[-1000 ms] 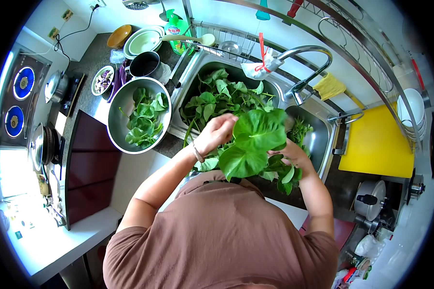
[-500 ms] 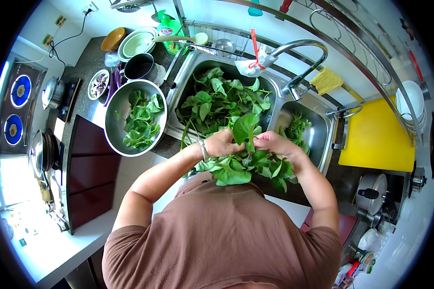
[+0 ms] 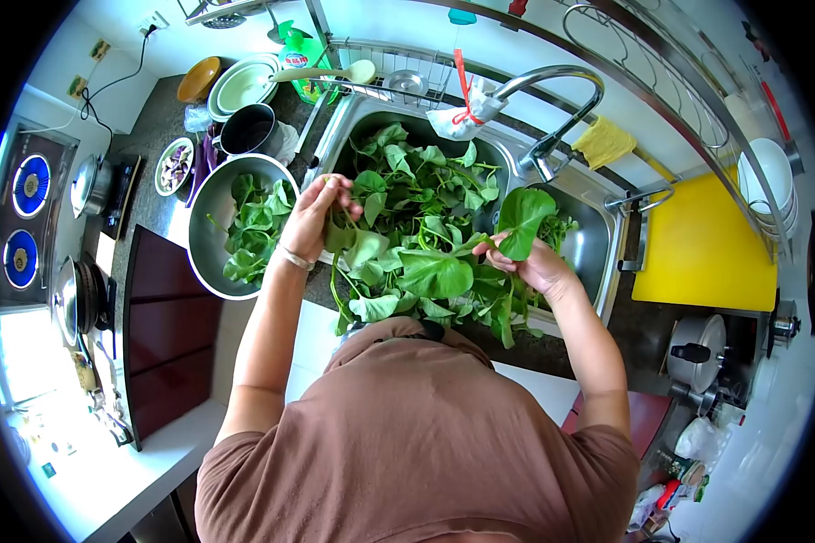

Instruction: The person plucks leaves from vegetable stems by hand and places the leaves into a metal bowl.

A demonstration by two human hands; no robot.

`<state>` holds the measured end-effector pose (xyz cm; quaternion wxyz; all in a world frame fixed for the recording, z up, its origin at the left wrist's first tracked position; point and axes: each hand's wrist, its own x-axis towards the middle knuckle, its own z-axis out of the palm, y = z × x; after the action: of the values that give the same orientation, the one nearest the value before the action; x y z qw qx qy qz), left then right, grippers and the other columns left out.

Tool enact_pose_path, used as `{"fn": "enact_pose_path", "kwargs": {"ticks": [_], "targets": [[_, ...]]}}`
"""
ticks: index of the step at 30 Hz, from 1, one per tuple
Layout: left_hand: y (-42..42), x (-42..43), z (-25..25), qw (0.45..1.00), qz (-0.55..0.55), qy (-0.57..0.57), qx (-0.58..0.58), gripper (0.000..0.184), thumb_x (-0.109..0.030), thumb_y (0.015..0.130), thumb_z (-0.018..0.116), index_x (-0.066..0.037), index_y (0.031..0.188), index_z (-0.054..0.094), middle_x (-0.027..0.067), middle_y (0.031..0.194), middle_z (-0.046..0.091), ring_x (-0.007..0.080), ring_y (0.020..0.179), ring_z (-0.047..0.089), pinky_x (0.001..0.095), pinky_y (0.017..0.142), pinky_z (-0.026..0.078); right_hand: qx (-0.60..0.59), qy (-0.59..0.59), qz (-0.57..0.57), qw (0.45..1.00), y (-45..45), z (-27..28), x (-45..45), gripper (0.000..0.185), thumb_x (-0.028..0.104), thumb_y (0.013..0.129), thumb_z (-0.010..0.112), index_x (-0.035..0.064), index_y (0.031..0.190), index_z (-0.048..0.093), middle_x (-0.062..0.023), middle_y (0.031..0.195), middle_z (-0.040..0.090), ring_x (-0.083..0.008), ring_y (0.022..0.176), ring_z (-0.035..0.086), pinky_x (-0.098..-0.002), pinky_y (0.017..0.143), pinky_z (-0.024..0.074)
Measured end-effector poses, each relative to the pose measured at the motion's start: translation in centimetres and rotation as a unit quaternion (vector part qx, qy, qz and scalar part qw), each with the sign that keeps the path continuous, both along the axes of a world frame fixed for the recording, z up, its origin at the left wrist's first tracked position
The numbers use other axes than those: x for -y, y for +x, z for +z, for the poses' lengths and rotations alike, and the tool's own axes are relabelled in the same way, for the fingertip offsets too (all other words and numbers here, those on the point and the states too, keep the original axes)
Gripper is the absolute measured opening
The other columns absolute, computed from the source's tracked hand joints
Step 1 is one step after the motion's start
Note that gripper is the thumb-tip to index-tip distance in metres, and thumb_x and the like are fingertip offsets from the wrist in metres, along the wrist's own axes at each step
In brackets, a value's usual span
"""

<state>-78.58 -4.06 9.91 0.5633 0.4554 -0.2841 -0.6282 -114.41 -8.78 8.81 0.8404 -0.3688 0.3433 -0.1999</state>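
My left hand point(image 3: 313, 215) is raised between the steel bowl point(image 3: 208, 204) and the sink, its fingers pinched on a green leaf point(image 3: 358, 244) that hangs below them. On the right, my right hand point(image 3: 532, 266) grips a leafy green stem; one broad leaf point(image 3: 526, 223) stands up above the fingers. Beneath and between both hands, a heap of leafy greens point(image 3: 435, 271) fills the left basin and spills over the front edge. Picked leaves point(image 3: 258, 222) lie inside the bowl. The fingertips of my left hand are partly hidden.
The faucet point(image 3: 570, 127) arches over the sink point(image 3: 598, 231), whose right basin holds more green stems. A yellow cutting board point(image 3: 711, 240) lies to the right. At the back left are a dark pot point(image 3: 248, 131), stacked bowls point(image 3: 244, 86) and a dish of cut eggplant point(image 3: 174, 166).
My hands were together over the greens and have moved apart. My left hand has swung left and up towards the bowl; my right hand has stayed near the sink with the stem.
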Motion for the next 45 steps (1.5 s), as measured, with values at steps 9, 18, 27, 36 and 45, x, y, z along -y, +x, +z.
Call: {"fn": "enact_pose_path", "kwargs": {"ticks": [9,18,27,36,45], "targets": [[-7.1,0.4,-0.6,0.959,-0.257,0.096,0.069,0.036,-0.040,0.097,0.054,-0.005,0.097,0.057,-0.0085,0.055,0.034,0.0034,0.045,0.032,0.0211,0.042,0.024,0.072,-0.006,0.061,0.996,2.1,-0.2,1.7,0.027,0.022,0.088,0.056,0.0042,0.108,0.058,0.0029,0.065,0.046,-0.0039,0.057,0.039,-0.0185,0.051,0.0288],[-10.4,2.2,-0.8,0.895,-0.422,0.141,0.009,0.038,-0.045,0.093,0.057,-0.007,0.092,0.063,-0.0067,0.056,0.042,0.0030,0.045,0.035,0.0197,0.040,0.026,-0.021,-0.048,0.121,0.991,2.9,2.3,0.9,0.035,0.028,0.088,0.060,0.0033,0.113,0.052,-0.0060,0.091,0.062,-0.0018,0.063,0.046,-0.0144,0.052,0.0334],[-11.5,0.8,-2.8,0.938,-0.345,0.016,0.020,0.036,-0.045,0.088,0.064,-0.009,0.091,0.064,-0.0046,0.071,0.053,0.0039,0.058,0.040,0.0199,0.048,0.028,-0.044,-0.032,0.121,0.991,3.3,1.5,1.2,0.035,0.027,0.085,0.070,0.0039,0.101,0.049,-0.0019,0.082,0.059,-0.0040,0.063,0.048,-0.0177,0.054,0.0362],[-13.8,0.5,-2.8,0.972,-0.014,0.019,0.235,0.020,-0.018,0.090,0.055,-0.003,0.080,0.063,0.0002,0.065,0.058,0.0074,0.055,0.050,0.0247,0.049,0.039,-0.041,-0.094,-0.003,0.995,5.4,0.7,0.8,0.017,0.019,0.093,0.062,0.0065,0.094,0.052,-0.0011,0.077,0.056,-0.0079,0.066,0.050,-0.0217,0.060,0.0392],[2.1,-0.7,-1.2,0.919,0.252,0.040,0.301,0.027,-0.032,0.098,0.048,-0.009,0.085,0.056,0.0014,0.064,0.054,0.0092,0.050,0.050,0.0244,0.043,0.038,0.089,-0.072,-0.122,0.986,-1.2,1.3,2.8,0.016,0.020,0.090,0.064,0.0125,0.101,0.055,0.0013,0.080,0.055,-0.0063,0.073,0.052,-0.0193,0.062,0.0380]]}}
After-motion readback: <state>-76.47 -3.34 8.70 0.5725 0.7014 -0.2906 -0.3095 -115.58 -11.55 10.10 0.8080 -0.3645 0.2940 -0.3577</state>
